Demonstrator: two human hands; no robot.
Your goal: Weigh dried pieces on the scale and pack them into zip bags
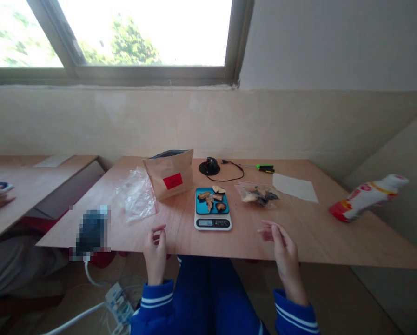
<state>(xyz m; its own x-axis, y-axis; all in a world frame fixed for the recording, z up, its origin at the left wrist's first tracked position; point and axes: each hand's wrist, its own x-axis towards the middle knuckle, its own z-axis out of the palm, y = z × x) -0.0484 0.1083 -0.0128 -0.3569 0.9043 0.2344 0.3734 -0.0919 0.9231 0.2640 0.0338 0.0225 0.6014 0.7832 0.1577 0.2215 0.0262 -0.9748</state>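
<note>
My left hand (155, 253) is over the table's front edge, left of the scale, its fingers loosely curled and apart with nothing in them. To the right, my right hand (281, 242) hovers near the same edge, empty, fingers stretched out. Between them stands a white kitchen scale (212, 229) with a blue top. Several brown dried pieces (210, 203), resembling dried mushroom slices, lie on it; its display is too small to read. Beyond my right hand is a clear plastic bag (259, 194) holding more such pieces. A brown paper pouch (169, 174) with a red label stands behind the scale, open at its top.
Crumpled clear plastic bags (135, 197) lie left of the pouch. Behind the scale are a round black device (210, 165) with a cable and green-black tools (265, 168). White paper (295, 187) and a red-white bottle (365, 197) are right. A blurred-out dark object (90, 231) sits front left.
</note>
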